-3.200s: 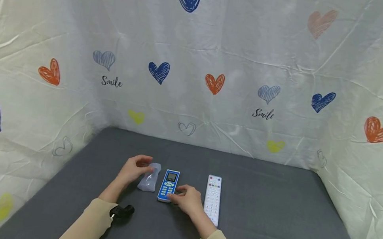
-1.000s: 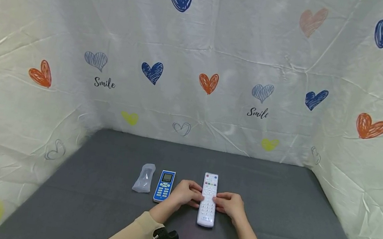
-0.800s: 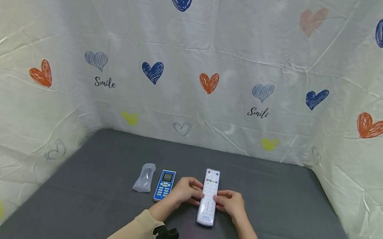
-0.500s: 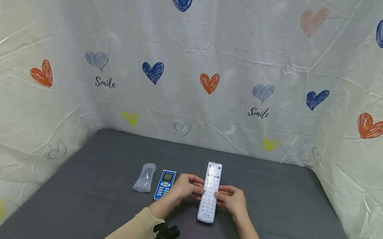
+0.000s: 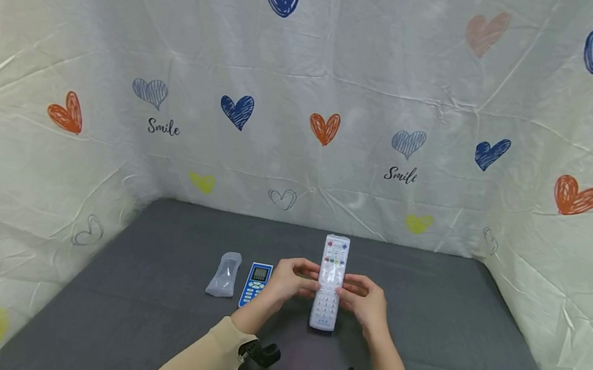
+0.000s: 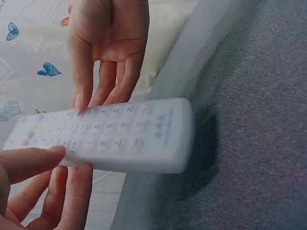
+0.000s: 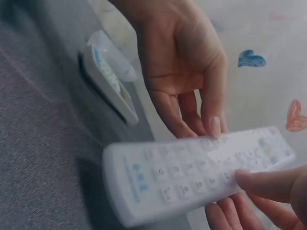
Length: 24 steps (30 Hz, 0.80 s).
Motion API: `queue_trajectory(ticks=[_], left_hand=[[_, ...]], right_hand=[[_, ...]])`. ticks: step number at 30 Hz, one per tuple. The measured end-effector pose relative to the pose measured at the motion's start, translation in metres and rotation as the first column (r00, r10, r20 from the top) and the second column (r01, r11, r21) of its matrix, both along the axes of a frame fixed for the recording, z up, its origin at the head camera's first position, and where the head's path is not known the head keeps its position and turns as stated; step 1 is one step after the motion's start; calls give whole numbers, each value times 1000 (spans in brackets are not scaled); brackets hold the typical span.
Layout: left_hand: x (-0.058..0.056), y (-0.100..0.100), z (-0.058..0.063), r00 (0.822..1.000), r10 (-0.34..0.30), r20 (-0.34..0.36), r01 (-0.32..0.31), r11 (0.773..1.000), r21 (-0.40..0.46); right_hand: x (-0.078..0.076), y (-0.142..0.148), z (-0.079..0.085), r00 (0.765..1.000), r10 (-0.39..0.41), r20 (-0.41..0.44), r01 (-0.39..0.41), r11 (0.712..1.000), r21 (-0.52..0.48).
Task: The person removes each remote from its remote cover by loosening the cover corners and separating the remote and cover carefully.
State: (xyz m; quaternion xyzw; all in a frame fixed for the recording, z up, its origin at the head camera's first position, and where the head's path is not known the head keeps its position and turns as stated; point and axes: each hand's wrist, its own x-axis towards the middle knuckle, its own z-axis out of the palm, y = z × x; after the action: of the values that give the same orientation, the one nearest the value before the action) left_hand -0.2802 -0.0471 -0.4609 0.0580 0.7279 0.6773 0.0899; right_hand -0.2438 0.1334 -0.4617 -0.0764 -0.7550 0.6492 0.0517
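Observation:
A long white remote control (image 5: 330,283), seemingly in a translucent cover, is held up off the table by both hands. My left hand (image 5: 289,280) pinches its left edge, thumb on the button face and fingers beneath. On the opposite edge my right hand (image 5: 367,301) grips it the same way. Both wrist views show the remote (image 6: 110,134) tilted, with a shadow on the cloth below. A smaller blue-and-white remote (image 5: 257,282) lies left of my left hand, its lower end partly hidden by that hand and wrist. Beside it rests a translucent plastic sleeve (image 5: 224,275).
A dark grey cloth covers the table (image 5: 424,324). White curtains (image 5: 378,65) printed with hearts and the word Smile enclose the back and both sides. Black wrist cameras (image 5: 260,353) sit at both cuffs.
My hands left the sleeve and blue remote and moved right to the white remote. It has since been lifted off the table, its far end tilting up. The blue remote and sleeve stay put.

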Motion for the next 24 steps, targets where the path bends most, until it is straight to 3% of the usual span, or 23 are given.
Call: queue_trajectory(ticks=[6, 14, 18, 22, 24], left_hand=[[1, 1, 7, 998, 1, -68, 1, 999, 35], [23, 4, 34, 975, 15, -222, -24, 999, -38], [26, 6, 36, 959, 26, -281, -41, 998, -46], [28, 7, 34, 957, 44, -287, -58, 997, -43], [22, 7, 22, 958, 59, -282, -74, 996, -42]], right_hand=[[0, 1, 7, 999, -24, -49, 25, 1000, 11], [1, -1, 10, 992, -78, -95, 81, 996, 25], [1, -1, 9, 990, -95, -105, 93, 995, -22], [3, 1, 7, 993, -76, -90, 70, 995, -69], [3, 2, 5, 995, -63, -75, 56, 994, -90]])
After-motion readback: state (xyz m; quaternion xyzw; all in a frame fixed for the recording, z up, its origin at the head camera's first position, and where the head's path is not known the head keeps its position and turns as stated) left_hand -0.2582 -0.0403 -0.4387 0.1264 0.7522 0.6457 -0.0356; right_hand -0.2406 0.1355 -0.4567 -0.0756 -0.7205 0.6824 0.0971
